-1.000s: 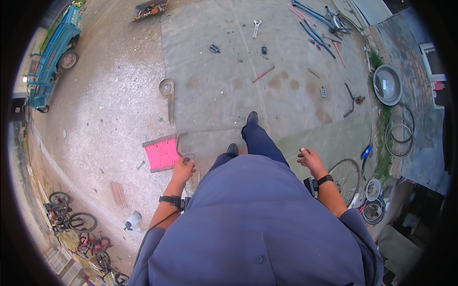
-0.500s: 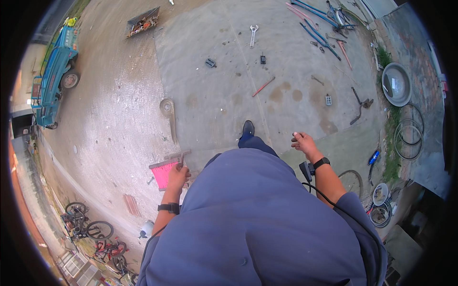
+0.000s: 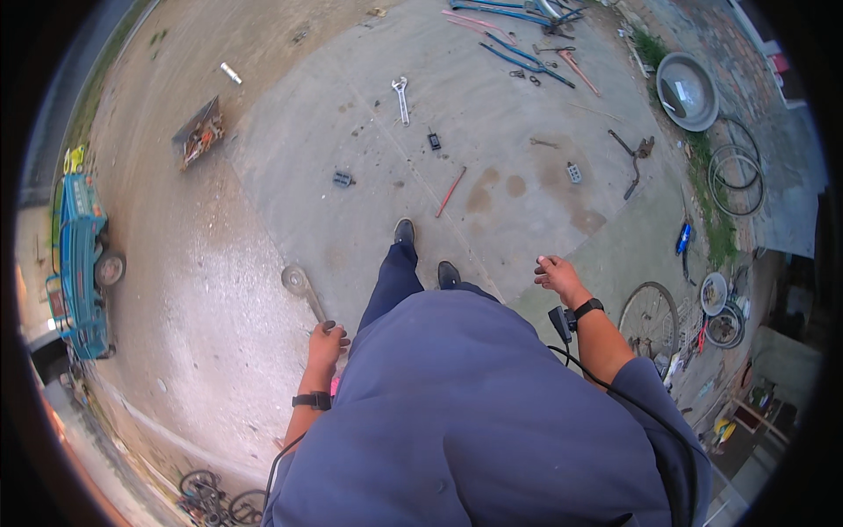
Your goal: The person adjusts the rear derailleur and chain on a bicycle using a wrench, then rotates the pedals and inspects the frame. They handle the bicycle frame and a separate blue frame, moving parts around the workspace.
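Observation:
My left hand [image 3: 326, 344] hangs at my side with loosely curled fingers a little apart and nothing visible in it. Just beyond it on the ground lies a long metal piece with a round end [image 3: 296, 280], like a bicycle chain guard. My right hand [image 3: 558, 276] is held out over the concrete, fingers parted, also empty. Ahead of my feet are a silver adjustable wrench [image 3: 401, 101], a thin red bar [image 3: 451, 191], a black pedal [image 3: 342, 178], a small black block [image 3: 434, 140] and a grey pedal [image 3: 573, 172]. Neither hand touches any of them.
Blue bicycle frame tubes [image 3: 527, 63] and a red-handled tool [image 3: 580, 73] lie far right. Along the right are a metal basin [image 3: 698, 98], bare tyres [image 3: 736, 179] and a spoked wheel [image 3: 623, 321]. A tray of parts [image 3: 200, 133] and a blue three-wheeled truck [image 3: 81, 263] stand left.
I have stepped forward and the view has turned, so the ground things have shifted. The pink-and-brown item by my left hand is now mostly hidden. Both hands stay empty.

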Tool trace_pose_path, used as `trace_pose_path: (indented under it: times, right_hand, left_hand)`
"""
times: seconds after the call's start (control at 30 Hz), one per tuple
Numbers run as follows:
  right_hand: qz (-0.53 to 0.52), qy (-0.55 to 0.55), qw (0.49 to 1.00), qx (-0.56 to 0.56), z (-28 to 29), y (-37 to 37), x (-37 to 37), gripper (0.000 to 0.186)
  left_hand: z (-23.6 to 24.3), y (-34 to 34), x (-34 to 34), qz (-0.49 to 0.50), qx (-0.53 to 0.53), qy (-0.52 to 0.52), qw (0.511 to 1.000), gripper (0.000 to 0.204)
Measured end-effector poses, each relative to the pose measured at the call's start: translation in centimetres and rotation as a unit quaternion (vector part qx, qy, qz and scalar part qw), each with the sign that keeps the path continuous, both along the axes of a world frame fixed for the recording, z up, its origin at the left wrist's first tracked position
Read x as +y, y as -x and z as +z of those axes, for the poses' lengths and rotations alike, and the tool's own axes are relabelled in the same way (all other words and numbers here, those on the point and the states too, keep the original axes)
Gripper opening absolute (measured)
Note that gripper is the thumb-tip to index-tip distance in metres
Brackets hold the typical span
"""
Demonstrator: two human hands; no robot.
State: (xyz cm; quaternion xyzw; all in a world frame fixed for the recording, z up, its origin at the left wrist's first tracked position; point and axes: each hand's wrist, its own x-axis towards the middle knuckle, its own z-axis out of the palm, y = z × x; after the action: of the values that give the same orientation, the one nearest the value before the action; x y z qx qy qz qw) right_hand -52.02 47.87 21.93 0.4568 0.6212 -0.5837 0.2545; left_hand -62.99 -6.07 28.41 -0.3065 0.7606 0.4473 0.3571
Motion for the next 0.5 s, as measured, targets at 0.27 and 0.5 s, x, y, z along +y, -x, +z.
trace_pose_path:
  times: [0.27,0.5]
  right_hand:
    - [-0.113,-0.017,0.993,0.023,3.0,3.4,-3.6,0.053]
    - [-0.179,-0.034,0.983,0.017,4.9,4.6,-6.7,0.053]
  left_hand:
    - [-1.2,16.6,1.5,-0.111,0.034,-0.042,0.992,0.05]
    - [-1.1,24.7,2.9,-0.181,0.039,-0.042,0.982,0.049]
